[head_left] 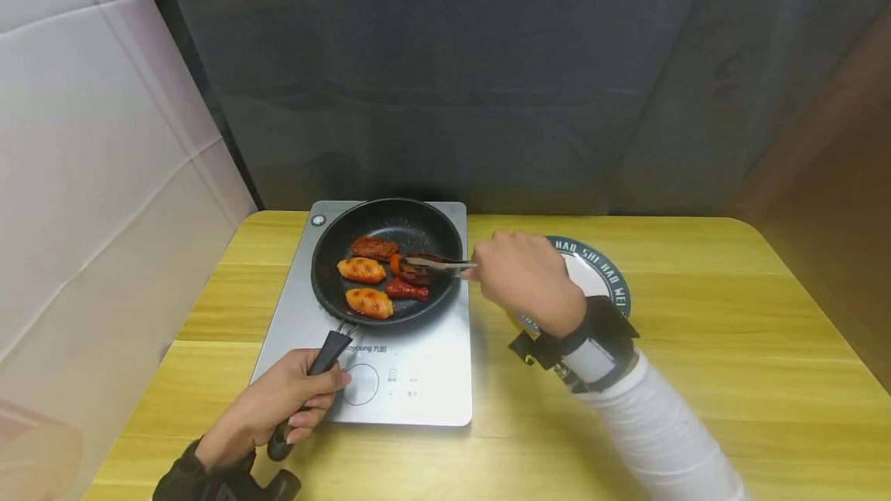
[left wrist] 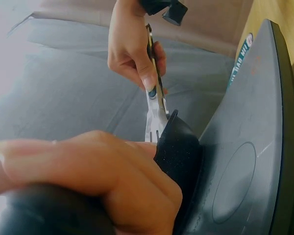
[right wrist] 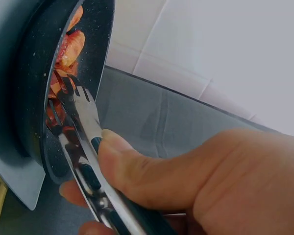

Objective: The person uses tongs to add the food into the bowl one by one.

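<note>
My left hand (head_left: 281, 397) grips the black handle (head_left: 330, 352) of a frying pan (head_left: 418, 223). In the pan lie two orange-brown chicken wings (head_left: 370, 303), a dark red drumstick (head_left: 407, 290) and a browned piece of meat (head_left: 373, 248). From the right, my right hand (head_left: 524, 273) holds metal tongs (right wrist: 90, 132), thumb on one arm and fingers on the other. Their slotted tips reach over the pan's right side, around an orange piece of food (head_left: 395, 264). The tips partly hide that piece, and whether they squeeze it I cannot tell.
Under the pan is a silver induction cooker (head_left: 438, 377) with a touch panel facing me. A plate with a dark green lettered rim (head_left: 616, 284) stands right of it, partly covered by my right hand and wrist. The wooden table (head_left: 710, 315) ends at a dark cloth backdrop (head_left: 487, 99).
</note>
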{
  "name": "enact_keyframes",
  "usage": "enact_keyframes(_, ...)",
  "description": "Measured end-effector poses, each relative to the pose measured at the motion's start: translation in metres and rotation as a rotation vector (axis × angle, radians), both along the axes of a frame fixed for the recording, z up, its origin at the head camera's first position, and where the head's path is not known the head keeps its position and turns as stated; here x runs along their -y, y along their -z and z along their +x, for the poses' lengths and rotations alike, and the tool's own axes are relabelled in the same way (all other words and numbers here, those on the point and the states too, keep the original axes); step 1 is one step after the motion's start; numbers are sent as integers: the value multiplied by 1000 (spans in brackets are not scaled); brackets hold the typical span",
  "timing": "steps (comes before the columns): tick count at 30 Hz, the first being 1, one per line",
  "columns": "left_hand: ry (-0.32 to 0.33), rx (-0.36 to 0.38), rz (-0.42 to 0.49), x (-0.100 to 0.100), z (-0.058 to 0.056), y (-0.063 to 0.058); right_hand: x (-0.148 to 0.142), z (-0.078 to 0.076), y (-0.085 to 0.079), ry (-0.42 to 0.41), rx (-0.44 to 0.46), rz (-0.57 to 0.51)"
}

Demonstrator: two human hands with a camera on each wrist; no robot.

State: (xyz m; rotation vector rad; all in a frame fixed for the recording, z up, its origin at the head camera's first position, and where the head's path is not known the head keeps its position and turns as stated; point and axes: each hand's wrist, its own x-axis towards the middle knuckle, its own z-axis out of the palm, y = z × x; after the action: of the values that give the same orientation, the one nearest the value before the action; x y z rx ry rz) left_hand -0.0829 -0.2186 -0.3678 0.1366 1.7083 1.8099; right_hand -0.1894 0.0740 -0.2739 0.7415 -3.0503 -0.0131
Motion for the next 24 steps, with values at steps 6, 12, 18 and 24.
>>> enact_keyframes(6,8,-10,-1,1,0,1,0,-8,-2,-17,36,1)
enact_keyframes(12,4,-18,-7,1,-1,2,-1,-12,-6,-6,72,6)
enact_keyframes(18,-3,-15,-13,1,-1,3,-3,-14,-8,11,89,17)
enact_keyframes(24,-1,-16,-8,1,-1,3,-4,-14,-11,30,59,19)
